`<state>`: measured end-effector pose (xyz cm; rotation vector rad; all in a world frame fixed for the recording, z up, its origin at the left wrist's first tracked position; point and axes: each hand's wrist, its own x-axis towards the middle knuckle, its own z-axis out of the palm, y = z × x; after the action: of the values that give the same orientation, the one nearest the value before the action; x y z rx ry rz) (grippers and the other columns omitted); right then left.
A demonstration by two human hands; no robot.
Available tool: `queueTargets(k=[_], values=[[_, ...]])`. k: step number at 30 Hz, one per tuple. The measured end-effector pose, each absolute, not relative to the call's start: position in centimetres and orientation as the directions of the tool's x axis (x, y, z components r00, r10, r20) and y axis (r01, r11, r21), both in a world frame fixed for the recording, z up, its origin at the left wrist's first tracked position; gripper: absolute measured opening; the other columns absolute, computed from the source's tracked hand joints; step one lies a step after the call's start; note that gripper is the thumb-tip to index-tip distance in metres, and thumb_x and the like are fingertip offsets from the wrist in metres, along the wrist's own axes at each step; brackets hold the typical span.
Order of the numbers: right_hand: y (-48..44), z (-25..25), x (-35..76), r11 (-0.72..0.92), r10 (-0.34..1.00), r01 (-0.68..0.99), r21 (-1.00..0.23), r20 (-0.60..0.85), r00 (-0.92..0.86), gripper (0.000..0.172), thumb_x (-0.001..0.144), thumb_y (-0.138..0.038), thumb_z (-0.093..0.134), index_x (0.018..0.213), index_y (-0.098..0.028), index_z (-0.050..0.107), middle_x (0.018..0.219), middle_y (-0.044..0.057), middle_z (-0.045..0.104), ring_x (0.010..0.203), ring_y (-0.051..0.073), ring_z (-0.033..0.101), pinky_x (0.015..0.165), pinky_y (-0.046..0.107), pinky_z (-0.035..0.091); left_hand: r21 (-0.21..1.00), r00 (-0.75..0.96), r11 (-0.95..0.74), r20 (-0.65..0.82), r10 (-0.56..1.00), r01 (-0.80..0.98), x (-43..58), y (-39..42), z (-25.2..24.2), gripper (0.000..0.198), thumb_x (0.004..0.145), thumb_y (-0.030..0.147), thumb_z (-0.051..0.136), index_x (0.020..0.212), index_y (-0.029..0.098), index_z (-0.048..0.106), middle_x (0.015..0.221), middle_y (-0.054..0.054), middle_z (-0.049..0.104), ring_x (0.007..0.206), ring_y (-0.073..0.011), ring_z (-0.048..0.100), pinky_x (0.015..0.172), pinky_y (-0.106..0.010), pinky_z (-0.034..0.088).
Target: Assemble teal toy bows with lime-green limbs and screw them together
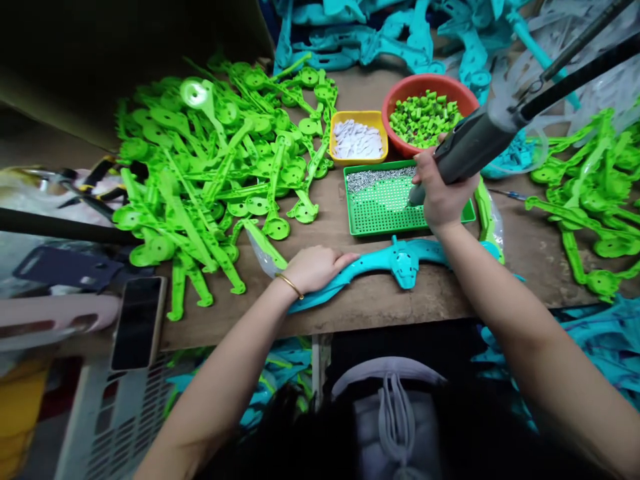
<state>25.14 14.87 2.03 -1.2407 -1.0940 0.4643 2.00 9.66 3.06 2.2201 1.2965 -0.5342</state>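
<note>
Teal plastic piece lies long and curved near the front edge of the wooden table, right in front of the person; the table is the biggest thing I can see from where I stand. On its left side sits a big heap of bright green plastic parts; a smaller green heap is on the far right; a pile of more teal parts is at the back.

Next comes a grey power screwdriver hanging from a dark cord; the right hand is wrapped tight around it, and its tip points down over a flat green tray just behind the teal piece. A red bowl stands behind that tray, full of little green bits; beside it is a small yellow tray with white bits inside.

The left hand lies on top of the left end of the teal piece, palm down, fingers loose and not closed around it; a thin gold bracelet is on that wrist. A dark phone lies at the table's left front corner. Smallest of all are the shiny screws, bunched along the back of the green tray.
</note>
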Motion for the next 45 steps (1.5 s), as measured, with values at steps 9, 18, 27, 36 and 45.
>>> queueTargets(k=[9,18,27,36,45], values=[[14.8,1.8,25.1,0.395,0.771,0.277,-0.876,0.48,0.417,0.048,0.079,-0.064,0.059,0.105,-0.023,0.059,0.085,0.004,0.065,0.077,0.022,0.069,0.074,0.043,0.058,0.237,0.474,-0.416,-0.551,0.687,0.878,2.0,9.6,2.9,0.085,0.091,0.069,0.007,0.095,0.016,0.075,0.093,-0.016,0.074,0.089,-0.031,0.068,0.073,-0.036,0.044],[14.4,2.3,24.4,0.36,0.783,0.254,-0.898,0.439,0.441,0.045,0.077,-0.06,0.062,0.102,-0.022,0.058,0.088,0.005,0.065,0.075,0.019,0.066,0.073,0.039,0.056,0.229,0.482,-0.431,-0.541,0.689,0.873,2.2,9.5,3.7,0.081,0.093,0.067,0.011,0.089,0.015,0.074,0.086,-0.015,0.073,0.084,-0.0285,0.068,0.071,-0.034,0.043],[8.4,7.2,27.3,0.55,0.679,0.149,-0.822,0.543,0.494,0.027,0.079,-0.038,0.071,0.102,-0.028,0.062,0.076,-0.004,0.064,0.05,0.01,0.056,0.05,0.027,0.048,0.227,0.457,-0.401,-0.55,0.699,0.887,2.2,9.7,3.3,0.082,0.091,0.069,0.012,0.088,0.016,0.075,0.086,-0.014,0.073,0.083,-0.028,0.068,0.07,-0.033,0.042],[5.4,4.8,28.2,0.577,0.685,0.141,-0.805,0.57,0.454,0.025,0.08,-0.034,0.07,0.101,-0.028,0.059,0.081,-0.007,0.067,0.048,0.006,0.056,0.048,0.024,0.049,0.226,0.454,-0.401,-0.575,0.681,0.888,2.2,9.9,3.2,0.08,0.09,0.068,0.012,0.097,0.018,0.075,0.095,-0.014,0.074,0.089,-0.0295,0.067,0.073,-0.033,0.043],[5.6,4.3,28.1,0.527,0.727,0.137,-0.838,0.529,0.438,0.027,0.079,-0.042,0.071,0.097,-0.027,0.059,0.074,-0.007,0.062,0.047,0.006,0.053,0.047,0.024,0.049,0.239,0.455,-0.392,-0.568,0.686,0.889,2.2,9.8,3.0,0.079,0.091,0.067,0.013,0.097,0.02,0.076,0.087,-0.014,0.074,0.082,-0.0294,0.067,0.068,-0.034,0.04]])
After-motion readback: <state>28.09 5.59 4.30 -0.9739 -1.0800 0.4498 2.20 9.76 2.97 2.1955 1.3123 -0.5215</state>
